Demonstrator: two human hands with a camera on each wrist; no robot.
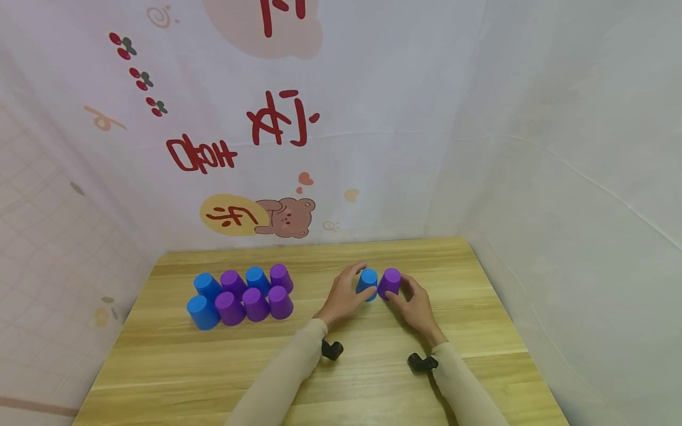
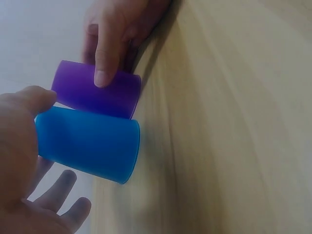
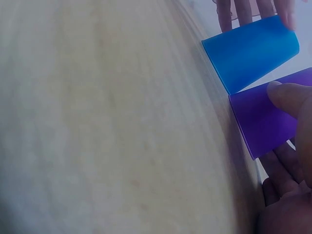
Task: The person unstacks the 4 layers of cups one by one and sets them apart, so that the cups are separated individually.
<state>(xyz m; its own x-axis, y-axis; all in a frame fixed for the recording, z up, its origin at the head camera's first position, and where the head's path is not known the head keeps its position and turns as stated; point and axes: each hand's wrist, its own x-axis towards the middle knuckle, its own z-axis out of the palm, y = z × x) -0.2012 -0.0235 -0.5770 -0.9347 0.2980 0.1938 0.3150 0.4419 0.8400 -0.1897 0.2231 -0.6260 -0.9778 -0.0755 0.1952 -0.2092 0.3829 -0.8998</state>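
Two upside-down cups stand side by side toward the back right of the table, a blue cup on the left and a purple cup on the right. My left hand holds the blue cup, thumb on its near side; the left wrist view shows several of its fingers spread beyond the cup. With the thumb on the front of the purple cup and fingers behind it, my right hand grips that one. In the right wrist view the two cups meet at their rims.
At the left of the wooden table, several upside-down cups stand in two rows, among them a blue cup at the front left corner and a purple cup at the back right. A printed cloth hangs behind the table.
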